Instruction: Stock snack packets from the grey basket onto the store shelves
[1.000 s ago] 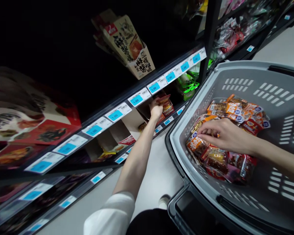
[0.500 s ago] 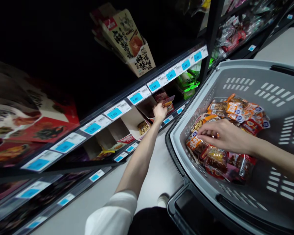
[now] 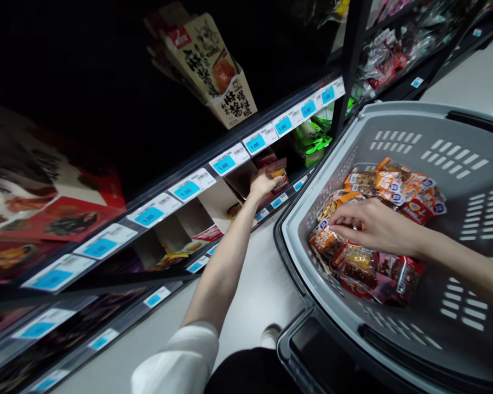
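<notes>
My left hand (image 3: 263, 183) reaches into the low shelf, its fingers closed on a snack packet (image 3: 277, 167) with a yellowish part. Behind that packet is a dark red display box (image 3: 280, 183), partly covered by the hand. Over the grey basket (image 3: 298, 230), my right hand (image 3: 363, 221) has its fingers bent and the thumb close against them. Whether anything is pinched there I cannot make out. Orange snack packets (image 3: 388, 180) and red-brown packets (image 3: 357, 265) lie in the basket beneath and around it.
A shelf edge with price tags (image 3: 224, 162) runs diagonally above the left arm. Beige boxes (image 3: 207, 65) stand on the upper shelf, and red boxes (image 3: 74, 219) lie at left. Green packets (image 3: 312, 137) sit deeper right. A shoe (image 3: 270, 336) shows on the floor.
The view has shifted slightly. My left hand remains at the display box with the packet, which looks tilted less. My right hand stays over the basket in nearly the same pose.
</notes>
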Available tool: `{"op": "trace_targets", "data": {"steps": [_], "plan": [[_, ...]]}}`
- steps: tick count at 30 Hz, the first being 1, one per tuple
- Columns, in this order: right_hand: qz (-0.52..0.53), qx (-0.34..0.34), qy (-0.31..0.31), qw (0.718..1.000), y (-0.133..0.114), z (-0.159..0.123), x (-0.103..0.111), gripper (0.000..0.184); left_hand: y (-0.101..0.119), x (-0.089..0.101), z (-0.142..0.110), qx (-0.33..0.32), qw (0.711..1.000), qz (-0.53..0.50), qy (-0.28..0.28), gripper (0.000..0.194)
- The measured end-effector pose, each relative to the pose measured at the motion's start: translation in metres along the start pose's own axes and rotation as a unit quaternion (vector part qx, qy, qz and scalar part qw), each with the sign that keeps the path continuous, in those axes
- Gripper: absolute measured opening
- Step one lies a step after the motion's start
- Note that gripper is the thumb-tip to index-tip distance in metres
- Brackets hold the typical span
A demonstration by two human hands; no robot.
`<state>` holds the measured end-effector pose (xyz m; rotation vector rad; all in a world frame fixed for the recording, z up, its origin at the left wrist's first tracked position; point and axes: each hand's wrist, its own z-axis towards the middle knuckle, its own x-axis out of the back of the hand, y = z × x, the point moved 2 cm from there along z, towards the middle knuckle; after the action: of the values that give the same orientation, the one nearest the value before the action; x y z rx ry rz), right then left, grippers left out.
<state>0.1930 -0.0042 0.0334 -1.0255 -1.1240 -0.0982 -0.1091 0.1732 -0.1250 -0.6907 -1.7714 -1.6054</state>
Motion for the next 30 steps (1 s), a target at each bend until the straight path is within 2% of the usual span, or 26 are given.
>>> {"op": "trace_targets", "data": {"steps": [4,6,8,12,14,17,21,25,27,30], "plan": [[-0.004,0.005,0.007,1.0,0.002,0.0,0.001,0.029,0.015,0.016,-0.009,-0.073,0.995,-0.016,0.073,0.049],[-0.006,0.005,0.008,1.0,0.002,0.0,0.001,0.028,0.022,0.024,-0.01,-0.09,0.99,0.009,0.106,0.047],[-0.006,0.008,0.009,1.0,0.002,0.0,0.001,0.028,0.028,0.029,-0.009,-0.088,0.991,0.058,0.083,0.045],[0.0,0.009,0.013,1.0,0.002,0.0,0.001,0.028,0.038,0.025,-0.005,-0.062,0.973,0.215,-0.064,0.049],[0.001,0.008,0.014,1.0,0.002,0.0,0.0,0.026,0.04,0.019,-0.006,-0.047,0.96,0.26,-0.09,0.048],[-0.002,0.012,0.008,1.0,0.002,0.0,0.0,0.026,0.042,0.011,-0.011,-0.044,0.956,0.276,-0.086,0.046],[-0.01,0.007,-0.011,1.0,0.004,0.001,0.0,0.026,0.04,0.003,-0.015,-0.041,0.948,0.305,-0.082,0.06],[-0.034,-0.025,-0.058,0.997,0.012,0.003,-0.005,0.021,0.034,0.0,-0.015,-0.02,0.95,0.297,-0.094,0.062],[-0.053,-0.059,-0.097,0.992,0.02,0.003,-0.013,0.021,0.032,0.0,-0.016,-0.029,0.962,0.264,-0.063,0.058],[-0.096,-0.123,-0.173,0.972,0.034,0.001,-0.025,0.026,0.03,0.002,-0.019,-0.077,0.97,0.229,0.006,0.056]]}}
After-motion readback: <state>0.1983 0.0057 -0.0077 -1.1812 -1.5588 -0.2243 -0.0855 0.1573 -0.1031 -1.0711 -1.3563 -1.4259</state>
